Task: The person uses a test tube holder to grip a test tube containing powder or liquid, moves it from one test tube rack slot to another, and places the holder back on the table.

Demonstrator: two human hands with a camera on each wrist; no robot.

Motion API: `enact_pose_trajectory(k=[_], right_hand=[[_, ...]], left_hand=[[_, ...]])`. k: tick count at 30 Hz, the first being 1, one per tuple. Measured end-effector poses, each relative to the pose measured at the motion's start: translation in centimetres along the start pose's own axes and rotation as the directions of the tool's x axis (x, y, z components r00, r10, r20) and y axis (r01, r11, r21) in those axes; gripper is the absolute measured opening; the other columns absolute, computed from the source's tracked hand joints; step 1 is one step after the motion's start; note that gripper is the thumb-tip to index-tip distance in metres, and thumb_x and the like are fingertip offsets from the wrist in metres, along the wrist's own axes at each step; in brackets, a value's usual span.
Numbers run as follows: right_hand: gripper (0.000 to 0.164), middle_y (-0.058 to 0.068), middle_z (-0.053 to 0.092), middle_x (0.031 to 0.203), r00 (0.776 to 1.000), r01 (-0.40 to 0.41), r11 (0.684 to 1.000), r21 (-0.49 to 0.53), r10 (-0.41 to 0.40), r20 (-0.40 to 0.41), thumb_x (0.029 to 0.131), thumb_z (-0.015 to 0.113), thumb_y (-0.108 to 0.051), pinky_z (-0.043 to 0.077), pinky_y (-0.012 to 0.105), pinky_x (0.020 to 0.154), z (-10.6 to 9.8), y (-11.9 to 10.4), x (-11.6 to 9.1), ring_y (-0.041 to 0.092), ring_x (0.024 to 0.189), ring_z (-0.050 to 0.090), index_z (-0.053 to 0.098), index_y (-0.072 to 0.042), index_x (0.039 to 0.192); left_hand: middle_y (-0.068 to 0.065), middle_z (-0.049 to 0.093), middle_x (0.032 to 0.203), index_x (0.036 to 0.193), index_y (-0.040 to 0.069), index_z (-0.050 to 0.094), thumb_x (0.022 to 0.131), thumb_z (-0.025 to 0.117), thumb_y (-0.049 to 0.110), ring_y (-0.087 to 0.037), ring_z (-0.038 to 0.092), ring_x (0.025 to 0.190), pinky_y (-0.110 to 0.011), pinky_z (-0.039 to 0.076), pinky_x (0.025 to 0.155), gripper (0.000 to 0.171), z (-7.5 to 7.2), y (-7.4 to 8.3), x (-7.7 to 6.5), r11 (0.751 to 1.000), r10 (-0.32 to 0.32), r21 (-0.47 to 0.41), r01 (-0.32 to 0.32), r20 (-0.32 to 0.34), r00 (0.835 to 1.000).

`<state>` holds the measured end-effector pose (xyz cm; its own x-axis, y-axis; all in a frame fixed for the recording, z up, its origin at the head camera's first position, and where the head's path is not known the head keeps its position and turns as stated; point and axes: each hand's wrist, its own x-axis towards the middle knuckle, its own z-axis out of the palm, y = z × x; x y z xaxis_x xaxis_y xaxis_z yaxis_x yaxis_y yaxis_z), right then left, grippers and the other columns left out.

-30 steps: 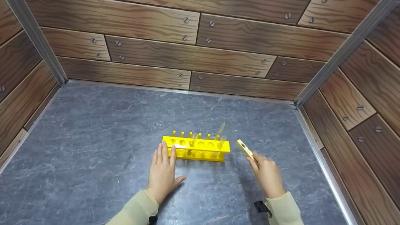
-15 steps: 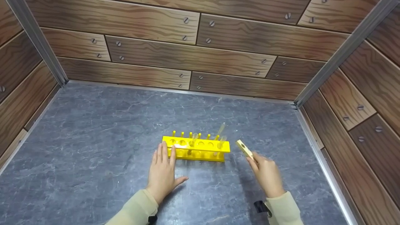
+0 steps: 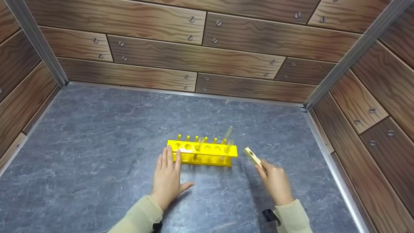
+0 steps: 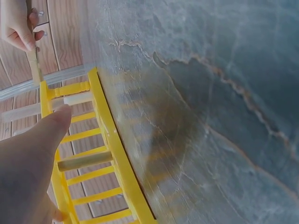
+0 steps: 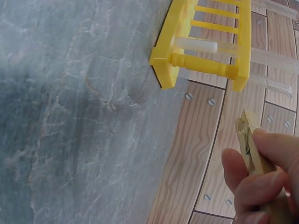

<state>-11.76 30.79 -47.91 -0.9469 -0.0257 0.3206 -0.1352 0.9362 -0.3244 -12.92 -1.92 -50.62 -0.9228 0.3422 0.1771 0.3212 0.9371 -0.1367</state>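
Observation:
A yellow test tube rack (image 3: 202,149) stands on the table in front of both hands. My left hand (image 3: 166,176) lies with straight fingers against the rack's left front, thumb spread to the side. The right hand (image 3: 276,181) pinches a wooden test tube clamp (image 3: 253,156), its tip pointing at the rack's right end with a gap between. In the right wrist view, the clamp (image 5: 250,144) shows a metal spring. One test tube (image 3: 229,146) with white contents sits in the right-end hole. Another tube (image 4: 84,161), with brownish contents, stands further left. A clear tube (image 3: 228,132) is over the right-end rear peg.
The marbled grey table (image 3: 113,129) meets a wood-patterned back wall (image 3: 161,61) and matching side walls. A metal edge strip (image 3: 346,197) runs along the right side. Several yellow pegs (image 3: 196,138) rise along the rack's rear.
The head view has shifted very slightly. Both hands, the rack and the clamp keep their places.

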Motion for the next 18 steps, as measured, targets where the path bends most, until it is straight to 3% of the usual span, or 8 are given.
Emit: enact_pose_trajectory(k=[6, 11, 18], right_hand=[[0.01, -0.004, 0.041, 0.053, 0.999, -0.028, 0.999, 0.015, 0.028, 0.02, 0.089, 0.064, -0.017, 0.029, 0.026, 0.038, 0.33, 0.17, -0.02, 0.011, 0.042, 0.033, 0.063, -0.007, 0.086], [0.015, -0.003, 0.044, 0.055, 0.995, -0.082, 0.996, 0.045, 0.079, 0.066, 0.09, 0.062, -0.018, 0.031, 0.026, 0.038, 0.6, 0.32, -0.1, 0.011, 0.042, 0.035, 0.067, -0.005, 0.098], [0.013, -0.003, 0.043, 0.054, 0.994, -0.085, 0.996, 0.032, 0.083, 0.075, 0.09, 0.063, -0.017, 0.031, 0.026, 0.038, 0.99, 0.86, -0.12, 0.011, 0.042, 0.035, 0.067, -0.005, 0.093]], left_hand=[[-0.034, 0.021, 0.144, 0.145, 0.0, 0.028, 0.072, 0.043, 0.082, -0.043, 0.024, 0.134, -0.048, 0.025, 0.108, 0.111, 0.02, -0.05, 0.15, 1.0, 0.002, 0.0, -0.002, -0.02, 1.0], [-0.034, 0.022, 0.144, 0.145, 0.0, 0.028, 0.072, 0.044, 0.081, -0.043, 0.024, 0.134, -0.049, 0.024, 0.108, 0.111, 0.15, -0.02, -0.08, 1.0, -0.003, -0.009, 0.003, -0.02, 1.0], [-0.034, 0.021, 0.144, 0.145, 0.0, 0.028, 0.073, 0.044, 0.081, -0.044, 0.023, 0.134, -0.049, 0.023, 0.109, 0.11, 0.09, 0.05, -0.04, 1.0, -0.004, -0.017, 0.004, -0.013, 1.0]])
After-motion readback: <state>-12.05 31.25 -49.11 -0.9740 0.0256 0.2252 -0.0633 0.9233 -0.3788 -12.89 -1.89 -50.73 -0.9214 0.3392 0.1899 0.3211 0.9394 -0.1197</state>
